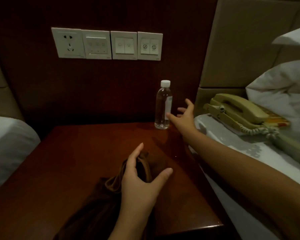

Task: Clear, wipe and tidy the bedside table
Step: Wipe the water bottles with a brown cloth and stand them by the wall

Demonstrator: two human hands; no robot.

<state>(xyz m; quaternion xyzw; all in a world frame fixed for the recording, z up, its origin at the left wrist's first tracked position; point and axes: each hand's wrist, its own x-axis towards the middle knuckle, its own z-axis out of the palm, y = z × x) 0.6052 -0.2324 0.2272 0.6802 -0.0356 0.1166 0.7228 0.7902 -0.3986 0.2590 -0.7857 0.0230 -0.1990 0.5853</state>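
A dark wooden bedside table (76, 161) fills the middle of the view. At its back right corner a clear water bottle (163, 104) with a white cap stands upright. My right hand (185, 116) hovers just to the right of the bottle, fingers spread, holding nothing, a fingertip close to the label. My left hand (142, 177) rests on a brown cloth (111, 187) near the table's front, fingers curled over its bunched top edge. The cloth trails down toward the front edge.
A beige telephone (239, 110) with a coiled cord lies on the white bed at right, beside a pillow (280, 94). Another white bed (7, 144) borders the table's left. A row of wall switches and a socket (106, 44) sits on the dark panel behind.
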